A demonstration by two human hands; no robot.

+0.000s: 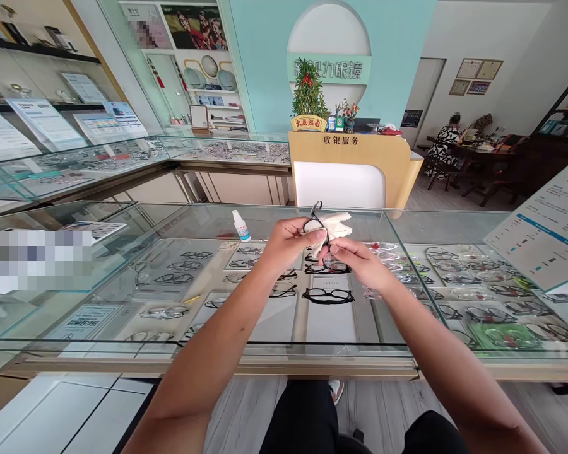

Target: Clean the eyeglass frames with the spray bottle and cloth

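A pair of dark-framed eyeglasses (315,214) is held up over the glass counter, one temple pointing upward. My left hand (288,239) is closed on the frame, its thumb pressed near a lens. A crumpled white cloth (338,224) is bunched against the glasses between both hands. With thumb and fingers pinched together, my right hand (362,261) grips the lower end of the frame. The fingers and cloth hide part of the lenses. Standing on the counter to the left of my hands is a small white spray bottle (240,226) with a blue label.
Under the glass counter top (274,350) lie rows of eyeglasses (329,295). A printed sign (544,221) stands at the right. Beyond are a wooden cashier desk (397,170) with a plant (308,91), more display cases, and a seated person (442,148) at a far table.
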